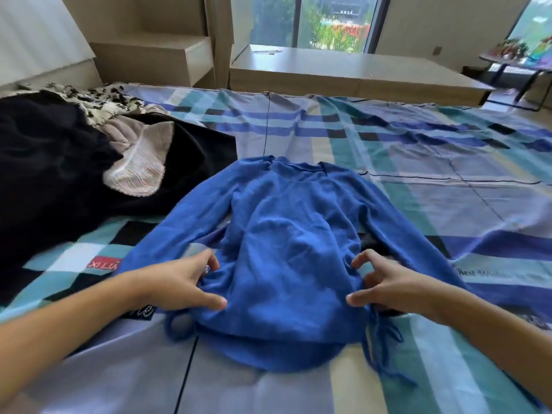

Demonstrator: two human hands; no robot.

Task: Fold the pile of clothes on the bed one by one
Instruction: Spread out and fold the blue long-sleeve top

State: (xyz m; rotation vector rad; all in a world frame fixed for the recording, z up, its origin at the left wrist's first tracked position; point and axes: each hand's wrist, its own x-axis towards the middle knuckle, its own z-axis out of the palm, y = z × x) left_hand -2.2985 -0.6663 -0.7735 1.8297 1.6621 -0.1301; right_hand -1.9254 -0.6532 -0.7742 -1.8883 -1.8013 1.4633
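A blue long-sleeved sweater (286, 234) lies spread face down on the plaid bedsheet (418, 180), collar away from me, sleeves angled out to both sides. My left hand (185, 282) grips the sweater's left side near the hem, with the fabric bunched between thumb and curled fingers. My right hand (388, 282) grips the right side at the same height, fingers curled over the edge. The pile of clothes (59, 168) sits at the left: black garments, a pale pink ribbed piece (140, 165) and a black-and-white floral piece (101, 100).
A low wooden bench (343, 73) runs along the far edge of the bed under the window. A wooden shelf unit (155, 58) stands at the back left. A small table (519, 58) with colourful items is at the far right.
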